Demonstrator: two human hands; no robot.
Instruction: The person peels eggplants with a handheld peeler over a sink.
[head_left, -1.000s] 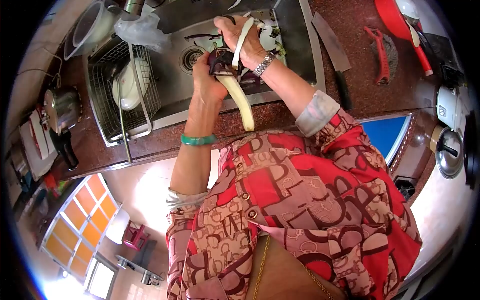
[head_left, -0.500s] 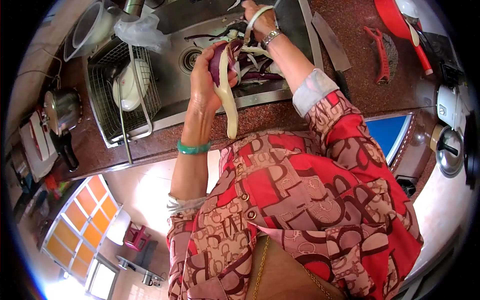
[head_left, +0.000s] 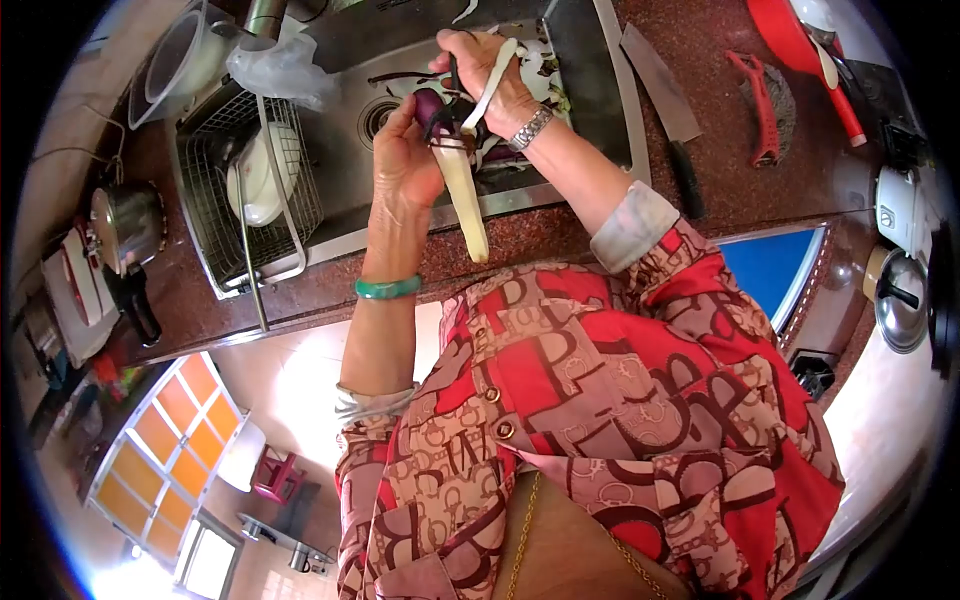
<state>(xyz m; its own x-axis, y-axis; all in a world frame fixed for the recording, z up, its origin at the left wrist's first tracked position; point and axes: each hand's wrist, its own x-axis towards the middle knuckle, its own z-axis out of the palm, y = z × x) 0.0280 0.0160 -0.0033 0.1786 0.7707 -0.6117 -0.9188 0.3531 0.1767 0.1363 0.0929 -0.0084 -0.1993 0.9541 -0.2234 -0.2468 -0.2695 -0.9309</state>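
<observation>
Over the sink, my left hand (head_left: pixel 405 160) is closed round an eggplant (head_left: pixel 464 200). Its lower part is peeled pale, while purple skin shows at the upper end by my fingers. My right hand (head_left: pixel 490 85) grips a peeler (head_left: pixel 455 78), seen only as a dark handle between the fingers. The peeler's head lies against the eggplant near the edge of the purple skin. A pale strip of peel (head_left: pixel 492 92) hangs across my right hand. More peelings (head_left: pixel 550 85) lie in the sink (head_left: pixel 590 130) beneath, partly hidden by my hands.
Left in the sink, a wire basket (head_left: pixel 215 235) holds a white bowl (head_left: pixel 265 175), with a plastic bag (head_left: pixel 285 70) behind it. On the right counter lie a cleaver (head_left: pixel 662 85), a red-handled peeler-like tool (head_left: pixel 765 125) and a red pan-like item (head_left: pixel 785 35). A pot (head_left: pixel 128 225) stands at left.
My right hand has come down and left, bringing the peeler onto the eggplant. The eggplant has turned, showing a wider peeled face. My left hand still holds it.
</observation>
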